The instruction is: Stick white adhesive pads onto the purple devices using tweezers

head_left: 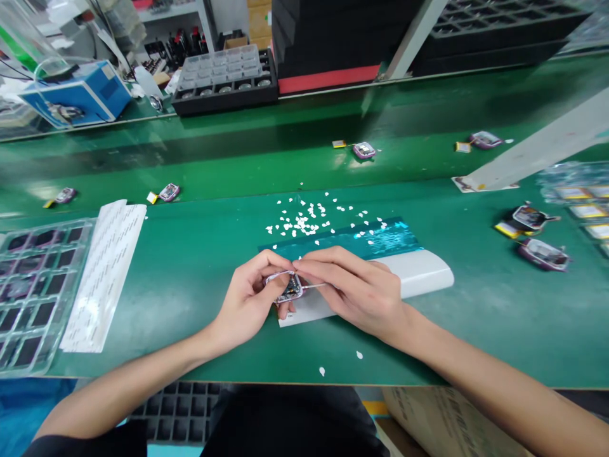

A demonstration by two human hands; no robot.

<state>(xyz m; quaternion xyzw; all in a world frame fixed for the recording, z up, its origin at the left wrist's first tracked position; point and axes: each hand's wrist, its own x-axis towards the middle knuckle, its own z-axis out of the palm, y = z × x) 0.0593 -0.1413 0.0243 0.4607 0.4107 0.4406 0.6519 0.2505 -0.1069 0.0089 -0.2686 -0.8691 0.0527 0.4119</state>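
Two bare hands meet at one small open device [294, 290], in what looks like a fine, close-up fingertip step. The left hand [252, 298] grips its casing, thumb over the side; the right hand [359, 285] has fingertips bunched at the upper edge — whether they pinch anything, I cannot tell. Such work calls for a steady left grip. Under the hands lies a sheet [421, 273]; just beyond, white bits [301, 223] dot the counter [176, 254] — paper strips [104, 279] sit left of the left hand.
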